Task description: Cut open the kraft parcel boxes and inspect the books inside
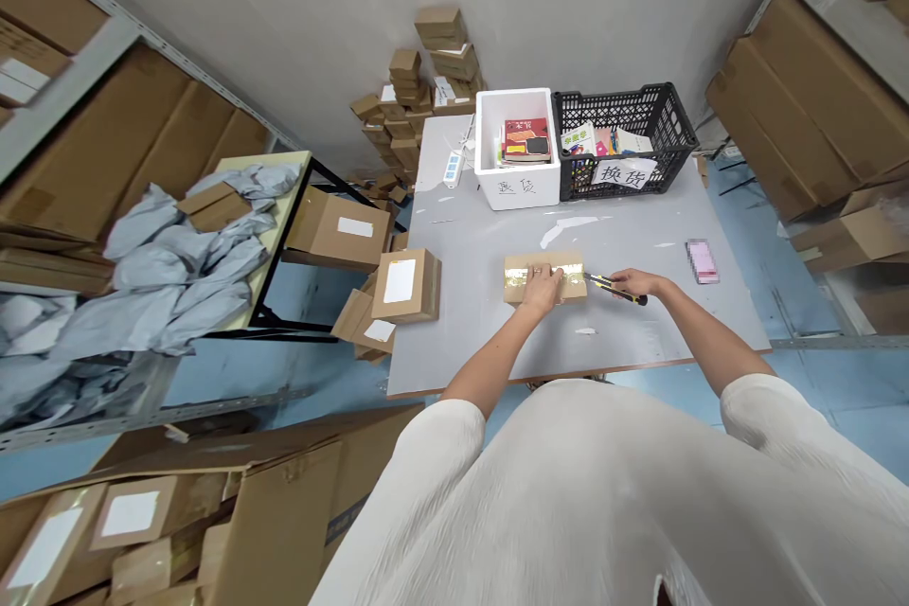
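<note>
A small cardboard box (512,288) with clear tape along its top lies on the grey table (469,331). Across the top of this box rests my left hand (543,288), fingers spread and pressing on it. My right hand (635,282) is closed around a black and yellow utility knife (625,294). The knife points left, and its tip is at the box's right end, by the tape; I cannot tell if it cuts in. A small white scrap (586,331) lies just in front of the box.
A white foam box (522,189) and a black crate (671,142), both holding books, stand at the table's back. A phone (703,261) lies on the right. Cardboard parcels (426,289) are stacked by the left edge. Grey bags (163,256) cover a side table.
</note>
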Tool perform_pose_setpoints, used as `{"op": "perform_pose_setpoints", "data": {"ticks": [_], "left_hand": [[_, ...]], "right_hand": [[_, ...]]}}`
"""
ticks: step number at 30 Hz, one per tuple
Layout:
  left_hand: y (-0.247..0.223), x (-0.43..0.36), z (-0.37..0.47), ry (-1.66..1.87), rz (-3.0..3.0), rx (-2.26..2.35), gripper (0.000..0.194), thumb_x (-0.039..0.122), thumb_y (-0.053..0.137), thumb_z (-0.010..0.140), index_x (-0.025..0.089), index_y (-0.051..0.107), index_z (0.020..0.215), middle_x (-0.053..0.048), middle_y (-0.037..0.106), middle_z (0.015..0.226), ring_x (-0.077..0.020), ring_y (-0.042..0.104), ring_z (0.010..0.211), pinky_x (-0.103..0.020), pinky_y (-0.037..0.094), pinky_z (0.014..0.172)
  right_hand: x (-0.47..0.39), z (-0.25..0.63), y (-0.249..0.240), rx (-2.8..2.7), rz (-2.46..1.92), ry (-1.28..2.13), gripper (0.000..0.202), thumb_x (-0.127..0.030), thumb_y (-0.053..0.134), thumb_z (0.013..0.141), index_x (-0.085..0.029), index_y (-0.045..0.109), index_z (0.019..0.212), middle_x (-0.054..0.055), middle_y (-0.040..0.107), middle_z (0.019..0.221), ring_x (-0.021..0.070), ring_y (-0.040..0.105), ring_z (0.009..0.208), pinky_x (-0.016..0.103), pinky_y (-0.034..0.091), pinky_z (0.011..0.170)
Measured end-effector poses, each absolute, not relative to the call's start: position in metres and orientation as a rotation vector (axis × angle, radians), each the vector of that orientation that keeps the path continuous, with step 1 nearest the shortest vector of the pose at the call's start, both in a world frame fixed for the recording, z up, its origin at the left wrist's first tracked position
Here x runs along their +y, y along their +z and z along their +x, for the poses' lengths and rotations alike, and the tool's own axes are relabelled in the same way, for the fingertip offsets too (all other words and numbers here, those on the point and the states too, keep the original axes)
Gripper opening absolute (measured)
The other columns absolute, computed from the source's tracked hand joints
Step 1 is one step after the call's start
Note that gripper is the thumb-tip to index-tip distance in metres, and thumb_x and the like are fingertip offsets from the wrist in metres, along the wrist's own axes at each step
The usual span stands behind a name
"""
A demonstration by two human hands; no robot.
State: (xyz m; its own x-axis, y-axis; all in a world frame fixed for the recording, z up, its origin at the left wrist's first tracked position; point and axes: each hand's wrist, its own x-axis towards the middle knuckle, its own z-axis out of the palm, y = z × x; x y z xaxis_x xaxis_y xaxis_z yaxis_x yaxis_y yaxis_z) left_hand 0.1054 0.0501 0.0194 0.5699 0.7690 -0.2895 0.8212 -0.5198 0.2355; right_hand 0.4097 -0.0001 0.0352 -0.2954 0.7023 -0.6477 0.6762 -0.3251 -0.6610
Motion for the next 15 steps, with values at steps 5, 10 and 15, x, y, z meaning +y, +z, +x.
{"op": "perform_pose_setpoints", "data": {"ticks": [5, 10, 15], "left_hand": [[0.022, 0.05, 0.105, -0.212, 2.468, 1.297, 0.064, 0.035, 0.088, 0.088, 0.024, 0.055, 0.142, -0.016, 0.058, 0.145, -0.0341, 0.06, 0.136, -0.051, 0.021, 0.132], [0.027, 0.046, 0.102, -0.094, 2.433, 1.312, 0.07, 0.039, 0.078, 0.095, 0.023, 0.047, 0.154, -0.017, 0.061, 0.145, -0.0343, 0.058, 0.138, -0.048, 0.033, 0.126], [0.034, 0.053, 0.103, 0.082, 2.331, 1.433, 0.042, 0.029, 0.046, 0.109, 0.024, 0.055, 0.149, -0.016, 0.057, 0.151, -0.0322, 0.059, 0.133, -0.044, 0.047, 0.111]], "right_hand": [[-0.007, 0.413, 0.031, -1.753, -1.832, 1.725, 0.032, -0.054, 0.07, 0.093, -0.022, 0.068, 0.092, 0.004, 0.075, 0.084, 0.0183, 0.069, 0.078, 0.026, 0.054, 0.067], [-0.009, 0.423, 0.036, -1.453, -1.936, 1.656, 0.032, -0.052, 0.071, 0.098, -0.022, 0.062, 0.1, 0.008, 0.08, 0.099, 0.0177, 0.073, 0.076, 0.025, 0.054, 0.063], [-0.012, 0.42, 0.046, -1.505, -1.924, 1.486, 0.027, -0.046, 0.062, 0.106, -0.022, 0.062, 0.116, 0.009, 0.081, 0.108, 0.0168, 0.072, 0.078, 0.024, 0.053, 0.066]]}}
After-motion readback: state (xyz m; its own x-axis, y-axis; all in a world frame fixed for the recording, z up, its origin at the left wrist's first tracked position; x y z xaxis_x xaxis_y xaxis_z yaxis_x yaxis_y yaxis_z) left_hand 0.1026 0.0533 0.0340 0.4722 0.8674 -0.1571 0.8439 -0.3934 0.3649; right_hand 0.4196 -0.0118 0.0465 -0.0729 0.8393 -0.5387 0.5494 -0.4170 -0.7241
